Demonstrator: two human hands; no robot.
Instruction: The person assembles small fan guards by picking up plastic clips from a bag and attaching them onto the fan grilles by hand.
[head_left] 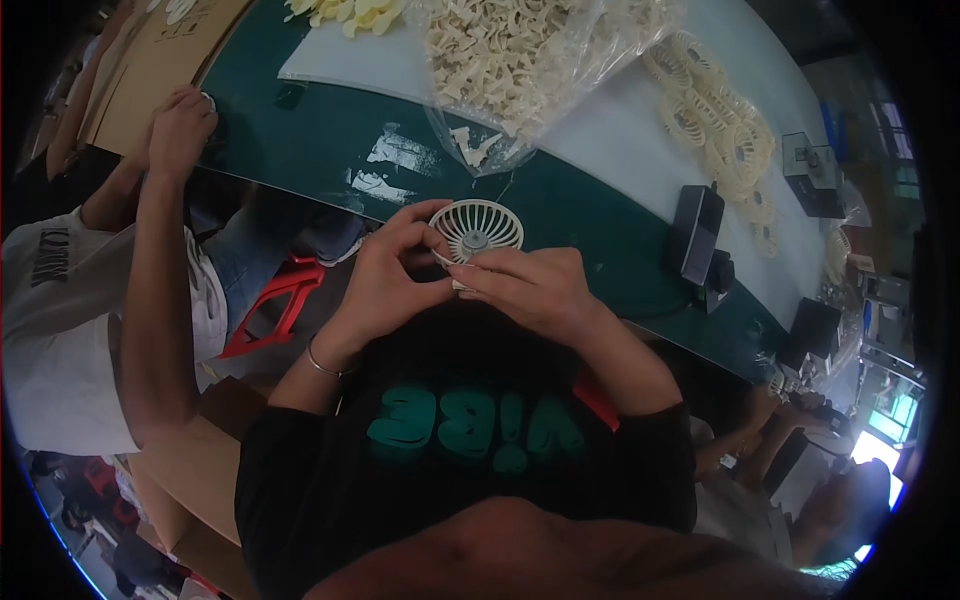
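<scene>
A round cream fan grille point(490, 213) with radial slots and a grey hub is in front of my chest, over the table's near edge. My left hand point(388, 268) curls round its left side, fingers and thumb closed on the rim. My right hand point(535, 285) is closed at the near rim, its fingertips meeting those of my left hand. Between the fingertips a small white piece point(460, 285) shows in part. My fingers hide most of it, so I cannot tell its kind or whether it is joined to the grille.
The green table point(300, 140) bears a plastic bag of small cream parts point(500, 60), a pile of cream grilles point(715, 110) and a dark box-shaped device point(697, 235). Another person's hand point(183, 125) rests at the table's left, near cardboard point(165, 65). A red stool point(275, 300) stands below.
</scene>
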